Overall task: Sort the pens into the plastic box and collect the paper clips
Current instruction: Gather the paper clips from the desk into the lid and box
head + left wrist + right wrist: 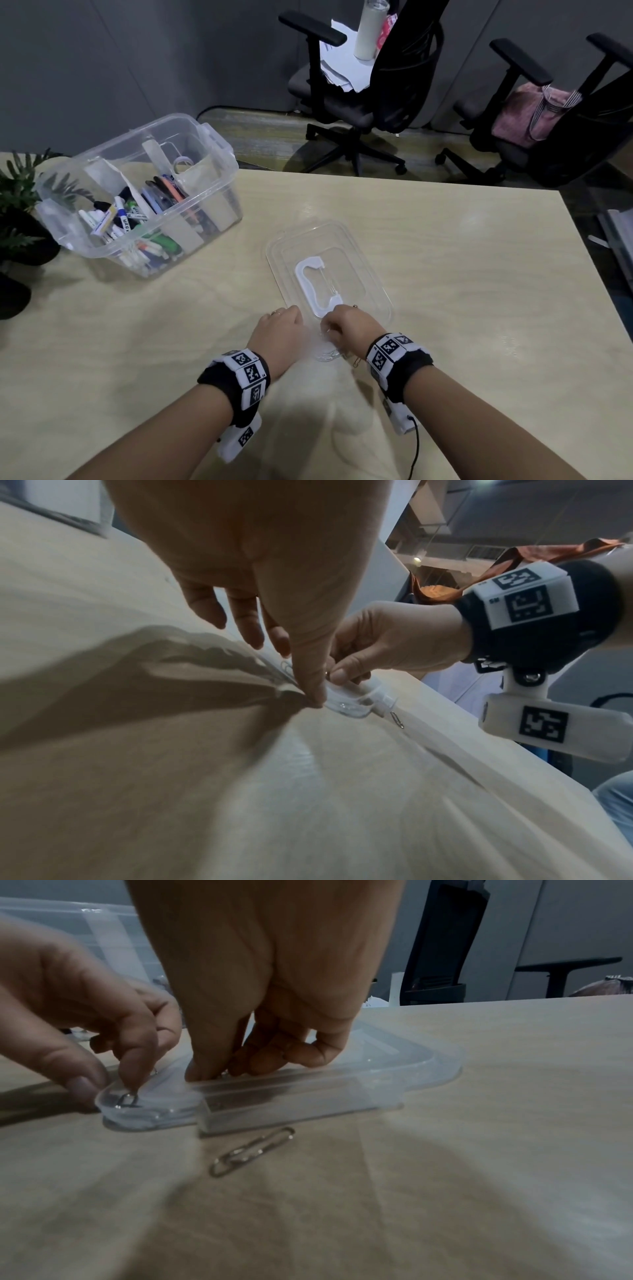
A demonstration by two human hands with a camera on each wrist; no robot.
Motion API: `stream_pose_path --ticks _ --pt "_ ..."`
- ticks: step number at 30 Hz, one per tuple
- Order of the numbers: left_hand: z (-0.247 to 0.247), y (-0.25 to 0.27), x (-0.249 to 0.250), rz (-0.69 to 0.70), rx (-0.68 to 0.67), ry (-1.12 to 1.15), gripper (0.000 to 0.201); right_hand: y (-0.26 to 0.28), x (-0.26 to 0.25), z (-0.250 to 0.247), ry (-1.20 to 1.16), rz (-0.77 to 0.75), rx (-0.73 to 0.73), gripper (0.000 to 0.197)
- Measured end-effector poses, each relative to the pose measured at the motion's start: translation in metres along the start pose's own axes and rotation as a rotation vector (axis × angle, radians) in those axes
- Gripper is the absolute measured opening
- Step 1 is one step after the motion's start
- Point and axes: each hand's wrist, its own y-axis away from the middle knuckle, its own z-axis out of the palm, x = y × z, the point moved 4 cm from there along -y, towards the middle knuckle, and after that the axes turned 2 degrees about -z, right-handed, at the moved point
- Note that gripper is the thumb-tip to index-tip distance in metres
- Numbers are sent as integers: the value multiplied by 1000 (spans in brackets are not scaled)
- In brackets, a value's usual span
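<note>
On the table [445,274], one lid [359,246], one loose paper clip [253,1150], left hand [281,325] pinching another clip [126,1099], right hand [346,325] grip unclear.

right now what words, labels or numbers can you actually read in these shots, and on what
"MARK": on a white marker in the plastic box; the rest of the word is hidden.
Other pens in the box carry print too small to read.
Wristbands bear black and white square code patterns, no letters legible.
Clear lid, loose paper clip, table: no text.
</note>
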Motion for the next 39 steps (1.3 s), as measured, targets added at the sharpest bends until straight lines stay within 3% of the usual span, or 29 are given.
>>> stream_pose_path --ticks 6,9,16,27,34,39 --pt "-8 -6 -9 -60 33 -7 23 1 2 5 15 -16 28 19" --pt "-16 -9 -18 -102 35 -8 32 5 0 5 24 -23 42 20" --pt "1 9 3 -24 -7 -93 52 10 0 0 -109 27 90 17" --pt "2 5 5 -66 165 0 17 34 20 -13 -107 8 94 17" --pt "1 3 6 0 174 67 22 46 33 -10 -115 -45 206 12" --pt "16 0 20 28 186 59 19 60 37 -5 -164 -63 202 12"
